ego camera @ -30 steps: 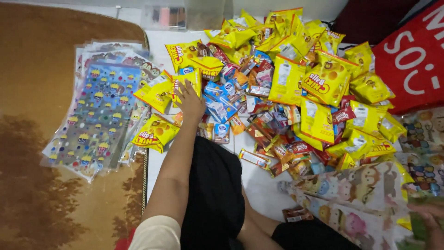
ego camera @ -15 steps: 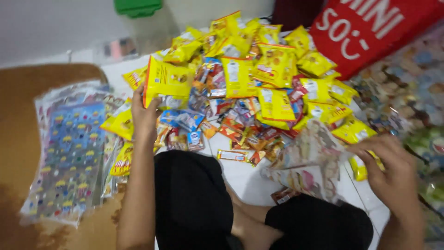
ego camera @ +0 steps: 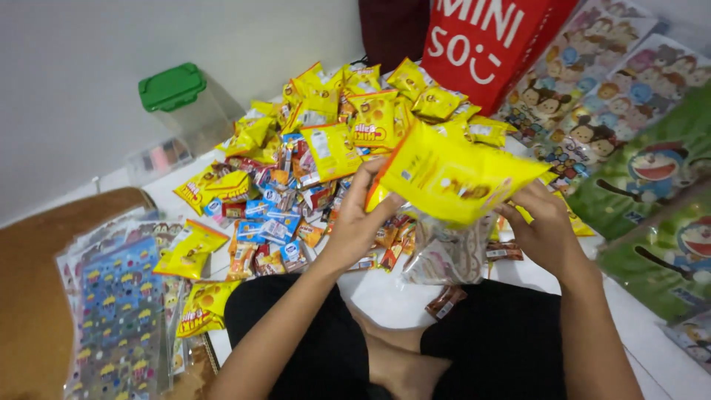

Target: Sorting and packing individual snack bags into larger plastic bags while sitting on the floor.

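I see crossed legs in black (ego camera: 318,333) nearest, white floor (ego camera: 385,296) under them. Left hand (ego camera: 361,222) and right hand (ego camera: 544,230) raised over lap, both grips closed on yellow snack packet (ego camera: 455,174), clear patterned bag (ego camera: 452,252) hanging beneath it, seemingly also in right grip. My read: packet going into bag; next calls for open bag mouth, steady feed. Sticker sheets (ego camera: 118,318) left. Snack pile (ego camera: 311,155) beyond, green-lidded box (ego camera: 181,100), red bag (ego camera: 489,44) far

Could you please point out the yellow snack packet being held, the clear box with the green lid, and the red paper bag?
Yellow snack packet (ego camera: 452,174), head view, middle of its face.
Clear box with green lid (ego camera: 172,87), head view, on the lid.
Red paper bag (ego camera: 485,44), head view, front panel.
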